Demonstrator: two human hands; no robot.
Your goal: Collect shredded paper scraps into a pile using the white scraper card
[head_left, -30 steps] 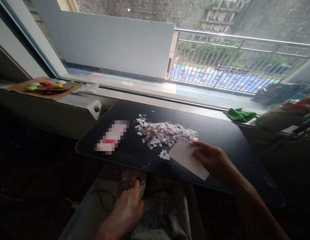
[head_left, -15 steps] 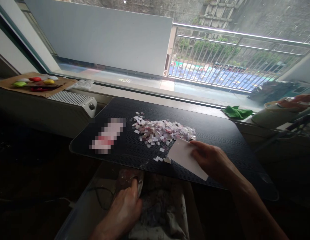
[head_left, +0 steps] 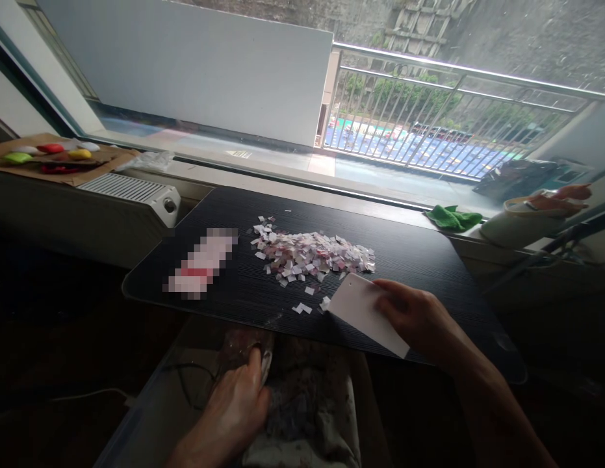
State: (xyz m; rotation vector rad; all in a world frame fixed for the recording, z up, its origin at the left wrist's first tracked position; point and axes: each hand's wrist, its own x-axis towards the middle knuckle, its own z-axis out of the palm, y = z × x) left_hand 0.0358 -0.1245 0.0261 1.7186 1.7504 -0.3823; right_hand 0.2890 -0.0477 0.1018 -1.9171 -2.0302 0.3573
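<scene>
Right hand point(head_left: 419, 318): fingers closed on white card point(head_left: 365, 312), its edge on the dark counter point(head_left: 419, 253) just near of the paper-scrap pile point(head_left: 312, 253) | Left hand point(head_left: 234, 409): fingers gripping clear bag point(head_left: 244, 344) over the bin point(head_left: 160, 416), below the counter's near edge

You see a dark table point(head_left: 419, 260). On it lie paper scraps point(head_left: 312, 253) and a white card point(head_left: 365, 312).
</scene>
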